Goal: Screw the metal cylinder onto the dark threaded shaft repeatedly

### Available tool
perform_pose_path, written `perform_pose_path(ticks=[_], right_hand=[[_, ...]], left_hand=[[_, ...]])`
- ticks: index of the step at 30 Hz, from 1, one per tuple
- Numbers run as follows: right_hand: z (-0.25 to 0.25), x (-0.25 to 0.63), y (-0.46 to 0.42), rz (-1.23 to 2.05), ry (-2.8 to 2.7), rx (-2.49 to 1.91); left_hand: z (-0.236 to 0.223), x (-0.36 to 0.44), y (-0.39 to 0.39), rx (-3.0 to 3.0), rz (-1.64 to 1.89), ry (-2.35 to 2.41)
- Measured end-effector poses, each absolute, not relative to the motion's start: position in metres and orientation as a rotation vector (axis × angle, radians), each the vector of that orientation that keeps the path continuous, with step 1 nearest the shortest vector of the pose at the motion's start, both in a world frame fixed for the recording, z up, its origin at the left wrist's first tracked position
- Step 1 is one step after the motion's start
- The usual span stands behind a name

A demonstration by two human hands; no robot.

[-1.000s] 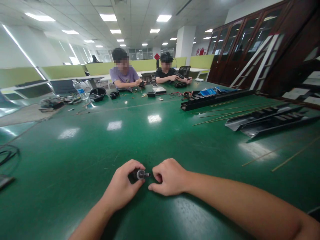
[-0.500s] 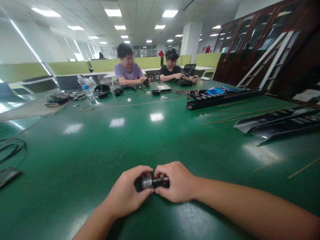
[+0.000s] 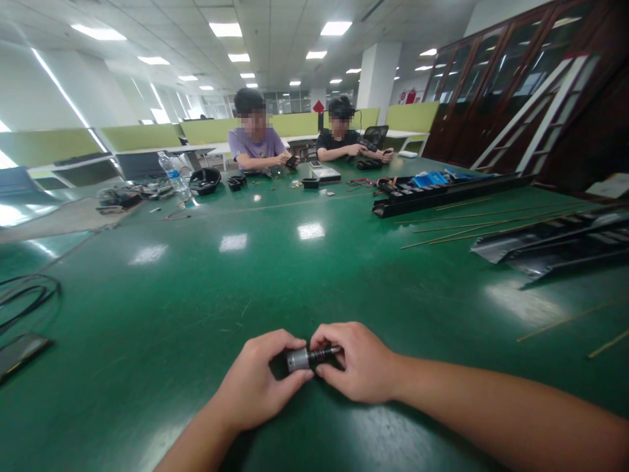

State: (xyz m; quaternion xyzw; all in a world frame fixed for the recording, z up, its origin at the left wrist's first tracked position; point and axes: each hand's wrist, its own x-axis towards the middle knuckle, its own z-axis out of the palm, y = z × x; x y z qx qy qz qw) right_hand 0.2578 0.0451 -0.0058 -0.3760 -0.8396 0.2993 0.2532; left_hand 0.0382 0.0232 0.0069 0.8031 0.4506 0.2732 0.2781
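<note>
Low over the near part of the green table (image 3: 206, 288), a small cylindrical metal part (image 3: 299, 358) lies between my hands. It has a silver barrel at its left end and a thinner, dark, ringed stem with a narrow metal tip at its right. My left hand (image 3: 260, 377) pinches the barrel between thumb and fingers. Curled around the stem, my right hand (image 3: 361, 364) has its thumb below and its fingers above. Its exact contact with the stem is partly hidden. The fingertips of both hands come close together there.
Black metal channels (image 3: 555, 239) and thin rods (image 3: 457, 229) lie at right. A cable coil (image 3: 29, 295) and a flat dark device (image 3: 22, 354) are at left. Two people (image 3: 255, 141) sit across the table behind small parts and a water bottle (image 3: 171, 174).
The view has shifted slightly. Both hands and the metal part sit a little farther right in the picture, and the part's stem now tilts slightly upward to the right, showing more of its rings.
</note>
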Motion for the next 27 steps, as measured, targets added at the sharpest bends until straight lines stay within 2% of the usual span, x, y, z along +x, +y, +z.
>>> perform_pose_path(ticks=[10, 27], right_hand=[[-0.004, 0.257, 0.045, 0.885, -2.224, -0.972], [-0.008, 0.258, 0.053, 0.989, -2.146, -0.976]], left_hand=[[0.007, 0.04, 0.025, 2.161, 0.699, 1.154], [-0.004, 0.042, 0.026, 2.217, 0.842, 1.289]])
